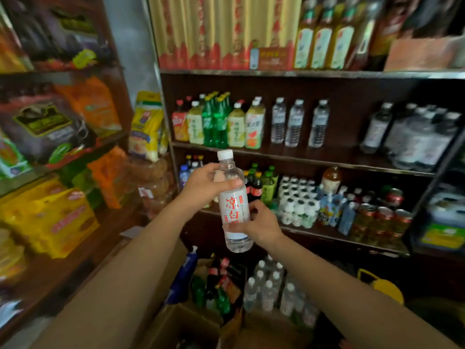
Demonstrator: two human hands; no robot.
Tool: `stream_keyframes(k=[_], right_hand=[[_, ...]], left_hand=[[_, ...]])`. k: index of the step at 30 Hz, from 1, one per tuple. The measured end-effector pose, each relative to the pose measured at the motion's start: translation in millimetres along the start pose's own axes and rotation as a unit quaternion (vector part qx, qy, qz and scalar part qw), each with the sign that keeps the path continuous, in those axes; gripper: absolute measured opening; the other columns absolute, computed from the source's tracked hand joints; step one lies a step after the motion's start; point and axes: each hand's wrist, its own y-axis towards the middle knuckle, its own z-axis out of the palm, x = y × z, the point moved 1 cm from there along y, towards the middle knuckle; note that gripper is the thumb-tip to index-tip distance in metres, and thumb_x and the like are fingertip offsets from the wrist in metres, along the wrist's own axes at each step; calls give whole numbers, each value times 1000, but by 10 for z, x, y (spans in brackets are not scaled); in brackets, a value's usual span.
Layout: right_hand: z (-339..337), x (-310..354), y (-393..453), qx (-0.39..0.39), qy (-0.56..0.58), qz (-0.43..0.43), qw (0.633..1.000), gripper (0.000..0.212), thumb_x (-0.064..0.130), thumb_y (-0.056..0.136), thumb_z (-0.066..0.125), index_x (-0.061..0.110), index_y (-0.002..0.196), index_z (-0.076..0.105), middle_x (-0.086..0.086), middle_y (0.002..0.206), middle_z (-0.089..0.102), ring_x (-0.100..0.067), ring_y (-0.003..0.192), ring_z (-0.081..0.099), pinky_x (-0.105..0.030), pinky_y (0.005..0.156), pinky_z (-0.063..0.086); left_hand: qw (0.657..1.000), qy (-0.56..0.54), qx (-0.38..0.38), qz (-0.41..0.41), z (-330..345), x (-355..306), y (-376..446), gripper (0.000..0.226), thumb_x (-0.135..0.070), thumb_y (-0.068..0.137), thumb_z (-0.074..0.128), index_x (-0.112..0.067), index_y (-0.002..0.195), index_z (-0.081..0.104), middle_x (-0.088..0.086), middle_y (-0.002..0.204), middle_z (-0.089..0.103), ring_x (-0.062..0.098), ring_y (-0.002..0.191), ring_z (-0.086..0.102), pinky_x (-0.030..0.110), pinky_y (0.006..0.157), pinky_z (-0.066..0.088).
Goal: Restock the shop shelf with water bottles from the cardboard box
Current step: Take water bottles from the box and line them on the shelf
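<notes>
The clear plastic water bottle (234, 202) has a white screw cap and a white label printed with large red characters. On the dark brown wooden shelf (302, 157) stand bright green soda bottles (216, 122), pale yellow-green tea bottles (236, 127) with white caps, and clear water bottles (294, 123) with white caps and pale labels. Above them runs a row of gold-and-red striped boxes (214, 34). Lower down are small white bottles (297, 200) and red-topped cans (385, 217). At the left sit yellow cartons (50, 217) with red print and orange snack bags (95, 104). The cardboard box (186, 326) below is plain tan.
</notes>
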Motion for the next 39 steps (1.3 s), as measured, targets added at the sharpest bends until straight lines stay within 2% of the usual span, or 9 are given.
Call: stream_keyframes(k=[3,8,11,14,20,23,28,32,39], right_hand=[[-489,32,100,-42,26,-6,999,59,28,62,88,18,107,50,0,103,66,-15,89,64,-26,71,52],[-1299,-30,257,-100,40,-14,994,59,28,63,87,19,111,54,3,99,68,-12,88,66,-25,72,53],[-1753,-103,358,-141,31,-18,989,58,29,63,88,18,109,55,3,98,68,-13,88,66,-31,79,56],[-2149,-181,490,-180,20,-19,983,57,29,63,88,18,108,55,4,97,67,-14,89,66,-27,75,55],[-2734,-360,866,-244,21,2,970,59,33,62,88,20,111,58,14,88,62,1,79,59,-14,62,47],[-2977,-469,1145,-277,22,9,960,57,31,64,87,19,111,59,18,84,58,5,74,55,-10,56,41],[-3466,-641,1656,-339,-9,23,940,58,31,64,87,19,113,61,11,93,64,-3,81,60,-14,63,46],[-3815,-776,2075,-368,-30,40,929,63,32,63,87,18,118,61,2,109,67,-12,96,63,-21,76,46],[-4248,-1098,2724,-403,-17,84,911,66,25,64,88,15,115,47,6,99,60,-11,91,59,-25,80,49]], left_hand=[[998,22,49,38,414,-307,335,43,-27,68,84,-26,106,63,-6,98,70,11,90,67,30,72,52],[990,54,96,84,1080,-683,827,66,-54,50,84,-33,110,65,-10,107,70,10,102,65,38,87,54],[986,23,127,103,1514,-859,1051,36,-31,66,84,-35,96,65,-9,97,72,10,96,67,34,84,55],[980,13,151,127,1894,-984,1297,31,-25,69,83,-36,92,66,-10,93,74,5,90,68,33,82,54],[970,-4,200,136,2529,-1028,1991,35,-23,67,84,-31,96,66,-6,97,73,9,92,69,41,88,55],[965,5,219,146,2848,-1002,2389,47,-37,55,88,-34,97,66,-8,97,73,9,94,68,39,86,55],[959,-10,237,156,3427,-968,3051,63,-30,57,89,-23,115,63,-1,104,73,8,92,68,34,81,56],[955,-2,254,154,3805,-954,3524,58,-37,53,90,-34,104,62,-5,101,73,8,93,68,41,86,56],[960,8,237,146,4401,-730,4206,70,-46,45,87,-29,110,65,-8,100,73,9,93,69,43,85,56]])
